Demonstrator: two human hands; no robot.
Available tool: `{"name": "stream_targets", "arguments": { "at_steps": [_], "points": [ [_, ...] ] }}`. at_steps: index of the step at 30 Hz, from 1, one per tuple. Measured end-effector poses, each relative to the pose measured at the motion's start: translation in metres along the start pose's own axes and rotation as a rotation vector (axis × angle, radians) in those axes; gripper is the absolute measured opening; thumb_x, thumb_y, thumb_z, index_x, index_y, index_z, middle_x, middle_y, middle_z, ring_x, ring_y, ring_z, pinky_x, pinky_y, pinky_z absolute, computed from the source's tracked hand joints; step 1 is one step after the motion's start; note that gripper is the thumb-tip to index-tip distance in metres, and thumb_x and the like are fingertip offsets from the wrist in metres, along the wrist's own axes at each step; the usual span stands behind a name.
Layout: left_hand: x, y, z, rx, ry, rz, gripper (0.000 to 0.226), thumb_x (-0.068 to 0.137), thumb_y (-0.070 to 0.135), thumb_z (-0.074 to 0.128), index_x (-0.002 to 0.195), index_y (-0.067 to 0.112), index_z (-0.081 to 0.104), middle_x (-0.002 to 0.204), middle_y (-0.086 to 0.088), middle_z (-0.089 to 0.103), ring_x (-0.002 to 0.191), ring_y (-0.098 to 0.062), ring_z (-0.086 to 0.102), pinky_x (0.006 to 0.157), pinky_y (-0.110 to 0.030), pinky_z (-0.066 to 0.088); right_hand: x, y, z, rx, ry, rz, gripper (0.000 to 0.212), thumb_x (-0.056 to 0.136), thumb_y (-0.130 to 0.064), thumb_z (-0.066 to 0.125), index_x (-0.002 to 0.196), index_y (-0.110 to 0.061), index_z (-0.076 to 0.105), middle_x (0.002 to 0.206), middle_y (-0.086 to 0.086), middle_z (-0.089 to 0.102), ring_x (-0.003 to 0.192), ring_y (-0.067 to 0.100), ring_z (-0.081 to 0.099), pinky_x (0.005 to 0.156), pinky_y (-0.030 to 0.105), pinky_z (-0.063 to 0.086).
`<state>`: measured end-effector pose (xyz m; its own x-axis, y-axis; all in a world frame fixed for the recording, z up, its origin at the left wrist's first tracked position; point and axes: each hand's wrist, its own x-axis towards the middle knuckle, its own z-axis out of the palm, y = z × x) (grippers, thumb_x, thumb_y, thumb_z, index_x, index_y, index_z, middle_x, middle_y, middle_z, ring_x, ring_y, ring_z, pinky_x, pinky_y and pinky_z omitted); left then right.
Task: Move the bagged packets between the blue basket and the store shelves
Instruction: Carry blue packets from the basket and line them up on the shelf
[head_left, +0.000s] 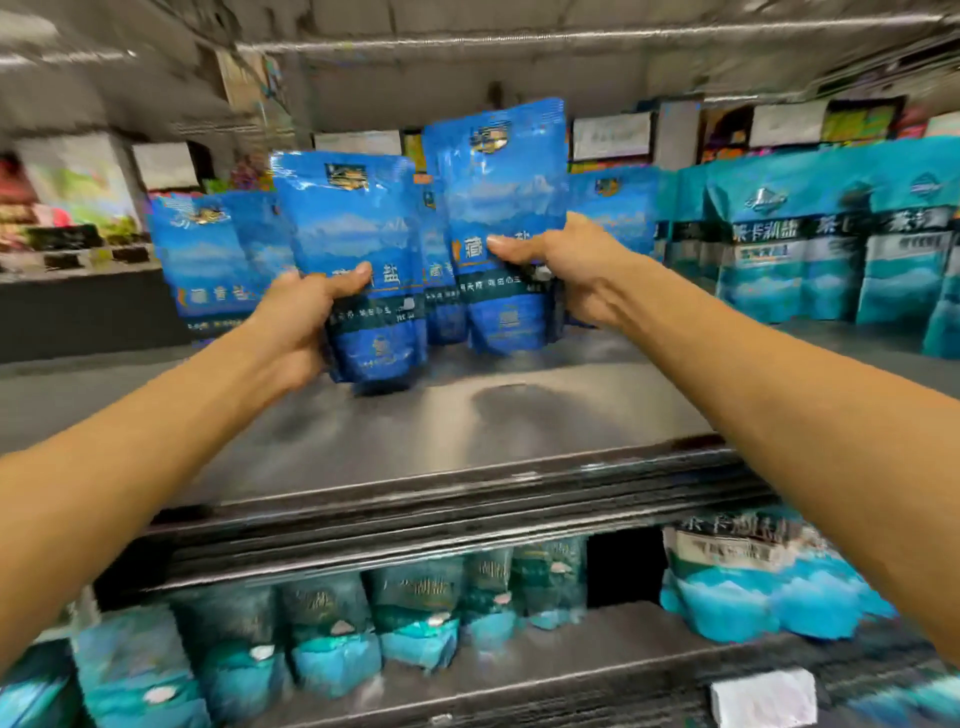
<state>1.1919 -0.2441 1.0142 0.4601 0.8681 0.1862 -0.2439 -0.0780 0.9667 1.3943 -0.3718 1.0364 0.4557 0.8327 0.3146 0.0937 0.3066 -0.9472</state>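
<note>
We hold two glossy blue plastic packets upright over the grey metal shelf (519, 426), likely so they can stand face-out like the row of matching blue packets (208, 260) behind. Our left hand (306, 322) grips the nearer blue packet (358, 249) low on its side, thumb across the front; our right hand (566, 270) pinches the taller blue packet (498, 197) at mid-height (the blue basket is out of view).

A blurred shop interior was seen beyond the shelving: a pale ceiling (104, 31), a dark low counter (78, 306), and white signs (612, 136) hung behind.
</note>
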Motion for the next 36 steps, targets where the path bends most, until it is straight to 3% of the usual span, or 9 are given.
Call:
{"name": "stream_targets", "arguments": {
  "at_steps": [3,8,10,12,15,18,24,32,36],
  "points": [
    [0.029,-0.014,-0.002,-0.012,0.027,0.032,0.022,0.095,0.012,0.066,0.117,0.014,0.067,0.09,0.0,0.077,0.078,-0.016,0.074,0.066,-0.04,0.063,0.038,0.018,0.009,-0.003,-0.028,0.066,0.043,0.085,-0.007,0.076,0.126,-0.001,0.065,0.111,0.012,0.074,0.085,0.021,0.072,0.069,0.039,0.063],
    [0.052,-0.027,-0.014,0.109,-0.032,0.074,0.015,0.094,0.01,0.069,0.081,0.012,0.061,0.065,0.007,0.074,0.063,-0.008,0.072,0.056,-0.025,0.058,0.064,0.051,0.01,-0.089,-0.104,0.174,0.063,0.083,-0.015,0.08,0.138,0.002,0.053,0.121,0.013,0.072,0.116,0.028,0.067,0.1,0.054,0.053],
    [0.047,-0.027,-0.024,0.296,-0.105,0.097,0.004,0.091,0.01,0.072,0.091,0.011,0.068,0.067,0.006,0.074,0.053,-0.006,0.066,0.044,-0.016,0.049,0.064,0.055,0.005,-0.286,-0.132,0.109,0.053,0.082,-0.024,0.083,0.128,-0.005,0.063,0.112,0.003,0.075,0.103,0.018,0.071,0.089,0.037,0.059],
    [0.044,-0.029,-0.035,0.58,-0.141,0.133,0.024,0.08,0.022,0.083,0.098,0.008,0.074,0.076,0.003,0.077,0.054,-0.007,0.065,0.045,-0.017,0.048,0.061,0.049,-0.002,-0.575,-0.151,0.024,0.036,0.08,-0.038,0.083,0.108,-0.018,0.073,0.097,-0.008,0.077,0.085,0.012,0.068,0.075,0.025,0.057],
    [0.042,-0.029,-0.044,0.989,-0.102,0.166,0.05,0.069,0.045,0.089,0.102,0.01,0.074,0.088,-0.008,0.078,0.083,-0.025,0.074,0.075,-0.04,0.062,0.059,0.045,-0.011,-0.733,-0.137,0.045,0.061,0.073,-0.049,0.085,0.115,-0.008,0.069,0.114,0.011,0.074,0.091,0.02,0.067,0.083,0.034,0.056],
    [0.044,-0.022,-0.04,1.236,0.037,0.143,0.06,0.064,0.059,0.086,0.07,0.006,0.057,0.062,-0.008,0.058,0.059,-0.025,0.054,0.055,-0.037,0.043,0.057,0.048,-0.008,-0.692,-0.119,0.082,0.071,0.075,-0.044,0.085,0.124,0.002,0.061,0.107,0.019,0.069,0.068,0.021,0.057,0.062,0.036,0.051],
    [0.052,-0.017,-0.025,0.997,-0.033,-0.026,0.042,0.079,0.024,0.085,0.086,-0.009,0.06,0.056,-0.01,0.071,0.039,-0.013,0.066,0.034,-0.021,0.046,0.067,0.051,0.008,-0.626,-0.065,0.153,0.056,0.079,-0.035,0.083,0.114,-0.012,0.046,0.106,0.017,0.064,0.066,0.025,0.069,0.058,0.033,0.058],
    [0.064,-0.017,-0.029,1.374,-0.021,0.16,0.054,0.077,0.046,0.082,0.081,0.007,0.045,0.046,-0.005,0.067,0.047,-0.025,0.07,0.055,-0.039,0.063,0.083,0.062,0.028,-0.653,-0.025,0.126,0.06,0.084,-0.037,0.079,0.123,-0.005,0.046,0.119,0.011,0.062,0.068,0.023,0.067,0.072,0.046,0.064],
    [0.065,-0.013,-0.033,1.432,-0.018,0.125,0.058,0.078,0.056,0.076,0.074,-0.001,0.066,0.05,-0.005,0.069,0.051,-0.023,0.072,0.064,-0.036,0.064,0.084,0.065,0.034,-0.679,-0.026,0.15,0.055,0.086,-0.042,0.076,0.112,-0.008,0.04,0.1,0.012,0.061,0.069,0.028,0.073,0.068,0.049,0.064]
  ]
}}
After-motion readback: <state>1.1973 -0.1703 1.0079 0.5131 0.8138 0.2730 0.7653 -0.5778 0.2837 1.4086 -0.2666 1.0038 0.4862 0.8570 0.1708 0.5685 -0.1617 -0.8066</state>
